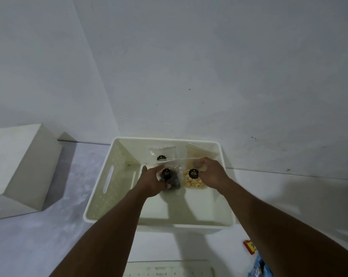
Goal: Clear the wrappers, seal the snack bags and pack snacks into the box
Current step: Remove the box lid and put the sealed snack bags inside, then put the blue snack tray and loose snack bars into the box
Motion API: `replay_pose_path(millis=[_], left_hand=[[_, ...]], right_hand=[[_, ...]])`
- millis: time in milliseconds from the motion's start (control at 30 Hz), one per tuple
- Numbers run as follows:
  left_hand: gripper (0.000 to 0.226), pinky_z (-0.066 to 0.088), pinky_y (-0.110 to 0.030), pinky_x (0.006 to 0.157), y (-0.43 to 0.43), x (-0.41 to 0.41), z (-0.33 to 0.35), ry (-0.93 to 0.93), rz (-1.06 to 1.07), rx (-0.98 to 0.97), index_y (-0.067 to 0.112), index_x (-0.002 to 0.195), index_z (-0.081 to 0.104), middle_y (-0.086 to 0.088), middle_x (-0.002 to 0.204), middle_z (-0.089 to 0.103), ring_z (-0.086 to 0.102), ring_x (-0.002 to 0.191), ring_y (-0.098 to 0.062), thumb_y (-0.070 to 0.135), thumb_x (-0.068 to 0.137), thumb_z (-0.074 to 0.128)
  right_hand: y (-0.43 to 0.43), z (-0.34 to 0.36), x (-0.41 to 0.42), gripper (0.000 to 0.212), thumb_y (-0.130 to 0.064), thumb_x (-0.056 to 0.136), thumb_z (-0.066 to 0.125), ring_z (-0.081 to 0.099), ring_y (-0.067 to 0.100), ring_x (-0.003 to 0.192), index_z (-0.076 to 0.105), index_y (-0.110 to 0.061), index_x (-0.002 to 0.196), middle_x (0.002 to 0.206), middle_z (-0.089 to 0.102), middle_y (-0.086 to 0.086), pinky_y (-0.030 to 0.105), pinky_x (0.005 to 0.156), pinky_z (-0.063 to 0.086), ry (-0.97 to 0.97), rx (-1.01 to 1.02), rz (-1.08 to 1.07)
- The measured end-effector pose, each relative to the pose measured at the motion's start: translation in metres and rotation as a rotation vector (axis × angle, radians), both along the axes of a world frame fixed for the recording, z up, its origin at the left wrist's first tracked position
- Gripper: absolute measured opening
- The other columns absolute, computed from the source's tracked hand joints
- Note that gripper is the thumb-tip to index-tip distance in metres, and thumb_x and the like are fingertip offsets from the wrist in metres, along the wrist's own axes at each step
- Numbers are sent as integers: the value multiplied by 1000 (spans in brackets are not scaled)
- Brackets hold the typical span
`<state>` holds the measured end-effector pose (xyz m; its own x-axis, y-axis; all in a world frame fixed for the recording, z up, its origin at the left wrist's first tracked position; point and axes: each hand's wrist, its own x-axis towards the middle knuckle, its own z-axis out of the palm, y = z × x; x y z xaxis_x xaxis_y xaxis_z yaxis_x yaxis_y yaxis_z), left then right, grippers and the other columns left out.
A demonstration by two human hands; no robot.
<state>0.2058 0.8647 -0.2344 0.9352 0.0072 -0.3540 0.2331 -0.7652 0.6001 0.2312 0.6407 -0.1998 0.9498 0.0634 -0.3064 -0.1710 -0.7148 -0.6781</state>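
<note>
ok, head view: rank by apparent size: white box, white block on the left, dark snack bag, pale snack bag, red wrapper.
1. white box
2. white block, cut off by the frame edge
3. dark snack bag and pale snack bag: look alike, both partly covered, not ranked
4. red wrapper, partly hidden

In the box [109, 196], left bag [172, 179] beside right bag [193, 181], third bag [162, 154] behind them.
</note>
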Motion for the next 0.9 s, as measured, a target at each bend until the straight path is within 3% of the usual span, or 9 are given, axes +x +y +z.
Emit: replay_pose_path(millis=[100,167,267,400,533,667,767,900], left_hand=[[69,40,-22,91,-8,-12,27,-1,-15,-23,23,138,56,-2,134,61,52,121,-23,24,75,85],[58,45,-21,80,-16,-24,47,9,-36,-42,25,127,63,5,119,63,56,102,-15,24,73,87],[67,51,-30,94,-35,-41,68,-8,-77,-49,24,131,61,6,124,61,61,112,-21,32,71,88],[73,42,-22,93,-74,-63,90,-48,-123,-33,22,141,52,-6,136,58,56,124,-24,35,75,84],[63,51,-32,95,-127,-82,107,-96,-148,-84,24,135,57,-3,121,65,62,112,-22,33,78,82],[55,50,-30,93,-196,-99,115,-117,-205,-135,22,130,61,-10,122,65,64,110,-21,37,81,80],[51,53,-35,95,-258,-116,111,-102,-247,-173,25,126,63,-7,118,66,64,110,-22,41,81,79],[49,51,-28,91,-350,-142,88,-36,-307,-190,27,125,64,-3,114,65,65,106,-22,43,80,79]], right_hand=[[-4,31,-19,41,-5,86,58,58,22,97,57,-12,127,126,59,10,22,67,46,10,-5,21],[-10,51,-31,39,-8,89,58,53,17,92,57,-13,127,128,57,9,20,64,41,-24,4,24],[-27,80,-57,34,-14,91,60,55,11,79,59,-14,125,122,58,7,13,55,38,-52,11,34],[-66,104,-91,35,-15,89,63,60,24,109,61,-16,125,130,58,9,21,76,40,-92,-34,29],[-121,112,-122,33,-19,90,66,58,20,96,62,-15,122,128,57,10,24,79,39,-72,-48,-25],[-193,108,-152,33,-21,89,67,57,20,110,62,-17,122,131,55,5,24,84,38,-63,-75,-100],[-256,94,-182,33,-19,90,65,56,17,106,62,-16,122,125,55,2,22,82,37,-31,-94,-160],[-351,64,-227,31,-19,88,66,57,18,104,64,-17,119,113,56,3,19,82,37,33,-105,-274]])
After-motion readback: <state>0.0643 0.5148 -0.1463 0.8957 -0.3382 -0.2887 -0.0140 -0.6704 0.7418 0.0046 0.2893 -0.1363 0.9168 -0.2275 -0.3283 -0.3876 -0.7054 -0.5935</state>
